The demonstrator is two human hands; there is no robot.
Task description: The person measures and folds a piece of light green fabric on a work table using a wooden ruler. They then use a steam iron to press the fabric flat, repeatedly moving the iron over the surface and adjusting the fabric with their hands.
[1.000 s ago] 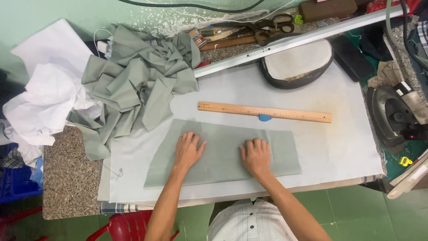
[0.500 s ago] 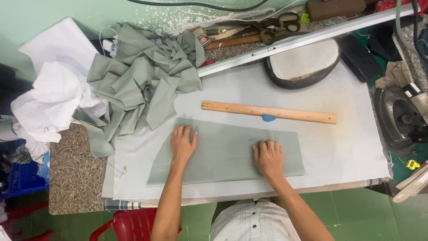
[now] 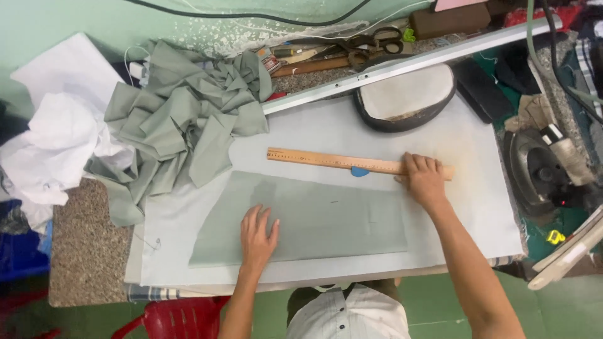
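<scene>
A flat grey-green fabric panel lies on a white pressing cloth on the table. My left hand rests flat on the panel's lower left part, fingers spread. My right hand has its fingers over the right end of a long wooden ruler that lies just beyond the panel's far edge. A blue piece of tailor's chalk peeks out from under the ruler's near edge.
A heap of grey-green fabric pieces and white cloth sits at the left. A padded pressing cushion, a metal rail and scissors lie at the back. An iron stands right. A red chair is below.
My right hand left the fabric panel and moved up and right onto the ruler's right end. My left hand slid slightly down the panel.
</scene>
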